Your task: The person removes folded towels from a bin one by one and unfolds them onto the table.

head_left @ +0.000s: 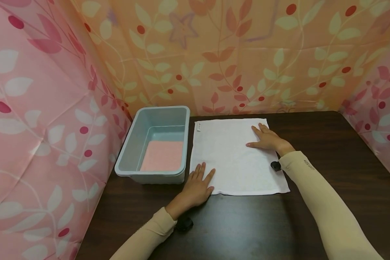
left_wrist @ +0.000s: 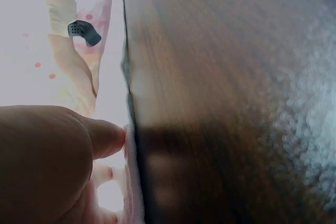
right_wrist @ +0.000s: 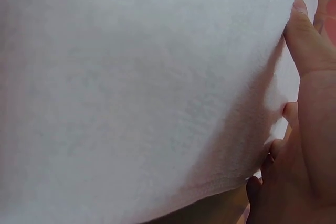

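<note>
A white towel (head_left: pixel 230 159) lies spread nearly square on the dark table, a small label (head_left: pixel 199 127) at its far left corner. My left hand (head_left: pixel 196 187) rests on the near left corner with its fingers spread; in the left wrist view its thumb (left_wrist: pixel 107 137) lies at the towel's edge. Toward the far right corner, my right hand (head_left: pixel 267 139) rests flat with fingers apart. The right wrist view shows that hand (right_wrist: pixel 310 124) along the side of the white cloth (right_wrist: pixel 131 87). Neither hand grips anything.
Left of the towel stands a light blue plastic bin (head_left: pixel 125 159) with a folded pink cloth (head_left: pixel 162 156) on its bottom. The dark wooden table (head_left: pixel 247 227) runs back to a flowered orange curtain (head_left: pixel 214 54), with pink flowered curtains (head_left: pixel 45 119) at the sides.
</note>
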`<state>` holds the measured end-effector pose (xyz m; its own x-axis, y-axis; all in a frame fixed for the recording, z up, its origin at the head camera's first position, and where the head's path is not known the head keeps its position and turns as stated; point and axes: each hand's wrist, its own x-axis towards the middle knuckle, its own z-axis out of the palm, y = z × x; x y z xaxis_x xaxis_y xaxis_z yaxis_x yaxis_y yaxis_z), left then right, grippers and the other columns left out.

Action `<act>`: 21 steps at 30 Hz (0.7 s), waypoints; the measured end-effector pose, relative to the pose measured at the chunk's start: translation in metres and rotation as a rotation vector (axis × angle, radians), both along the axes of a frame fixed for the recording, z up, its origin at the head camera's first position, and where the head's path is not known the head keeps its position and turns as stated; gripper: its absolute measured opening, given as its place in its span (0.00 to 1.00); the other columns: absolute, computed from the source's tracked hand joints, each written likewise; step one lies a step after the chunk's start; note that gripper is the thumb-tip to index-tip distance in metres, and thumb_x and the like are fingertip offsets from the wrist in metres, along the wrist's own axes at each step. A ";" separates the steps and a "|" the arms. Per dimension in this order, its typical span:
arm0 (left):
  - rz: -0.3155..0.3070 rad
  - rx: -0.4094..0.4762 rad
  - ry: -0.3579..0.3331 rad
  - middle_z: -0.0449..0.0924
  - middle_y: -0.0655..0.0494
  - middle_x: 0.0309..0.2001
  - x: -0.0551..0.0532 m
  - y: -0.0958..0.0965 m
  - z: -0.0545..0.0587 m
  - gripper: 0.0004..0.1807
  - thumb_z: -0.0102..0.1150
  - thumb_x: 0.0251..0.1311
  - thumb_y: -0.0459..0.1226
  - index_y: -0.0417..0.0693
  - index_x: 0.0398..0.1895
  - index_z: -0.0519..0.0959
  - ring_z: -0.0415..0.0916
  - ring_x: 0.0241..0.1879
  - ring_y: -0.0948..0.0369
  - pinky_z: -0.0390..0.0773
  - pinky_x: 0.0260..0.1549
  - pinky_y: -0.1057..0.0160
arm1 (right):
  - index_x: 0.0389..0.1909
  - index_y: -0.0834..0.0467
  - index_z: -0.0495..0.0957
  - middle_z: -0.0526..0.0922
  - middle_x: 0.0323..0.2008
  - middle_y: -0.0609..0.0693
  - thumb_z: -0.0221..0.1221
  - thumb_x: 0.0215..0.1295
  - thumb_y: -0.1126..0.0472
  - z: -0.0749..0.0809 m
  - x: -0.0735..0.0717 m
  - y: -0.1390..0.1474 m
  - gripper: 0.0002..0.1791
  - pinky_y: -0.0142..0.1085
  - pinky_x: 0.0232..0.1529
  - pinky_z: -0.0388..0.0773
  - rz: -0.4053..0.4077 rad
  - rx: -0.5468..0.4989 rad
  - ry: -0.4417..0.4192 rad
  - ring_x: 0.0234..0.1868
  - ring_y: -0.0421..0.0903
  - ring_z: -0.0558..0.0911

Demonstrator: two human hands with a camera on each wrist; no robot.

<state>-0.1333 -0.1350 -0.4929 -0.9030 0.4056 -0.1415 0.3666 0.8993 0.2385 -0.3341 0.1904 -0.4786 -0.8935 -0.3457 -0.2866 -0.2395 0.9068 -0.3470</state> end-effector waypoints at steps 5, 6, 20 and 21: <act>-0.007 -0.002 -0.001 0.41 0.37 0.80 0.000 0.000 0.002 0.34 0.46 0.74 0.49 0.55 0.79 0.53 0.40 0.80 0.41 0.55 0.74 0.42 | 0.80 0.55 0.38 0.30 0.79 0.64 0.54 0.58 0.25 -0.003 -0.001 0.003 0.61 0.65 0.76 0.34 0.005 -0.001 0.009 0.80 0.63 0.33; -0.007 -0.003 0.001 0.41 0.37 0.80 0.000 -0.001 0.002 0.34 0.46 0.74 0.49 0.55 0.79 0.53 0.41 0.80 0.41 0.56 0.74 0.42 | 0.80 0.55 0.38 0.31 0.79 0.64 0.54 0.58 0.25 -0.004 -0.001 0.003 0.61 0.65 0.75 0.34 0.009 -0.005 0.014 0.80 0.64 0.33; -0.005 0.008 0.014 0.44 0.37 0.79 0.002 -0.002 0.006 0.34 0.48 0.73 0.49 0.53 0.78 0.55 0.43 0.79 0.41 0.57 0.73 0.42 | 0.79 0.56 0.44 0.36 0.79 0.66 0.57 0.59 0.28 -0.003 -0.001 0.007 0.58 0.66 0.75 0.38 0.018 -0.038 0.055 0.80 0.66 0.38; -0.006 0.016 0.013 0.44 0.37 0.79 0.002 -0.002 0.006 0.34 0.49 0.73 0.48 0.53 0.78 0.55 0.43 0.79 0.41 0.57 0.73 0.42 | 0.79 0.56 0.44 0.36 0.79 0.65 0.57 0.59 0.28 -0.003 -0.001 0.007 0.59 0.66 0.75 0.38 0.019 -0.038 0.055 0.80 0.66 0.38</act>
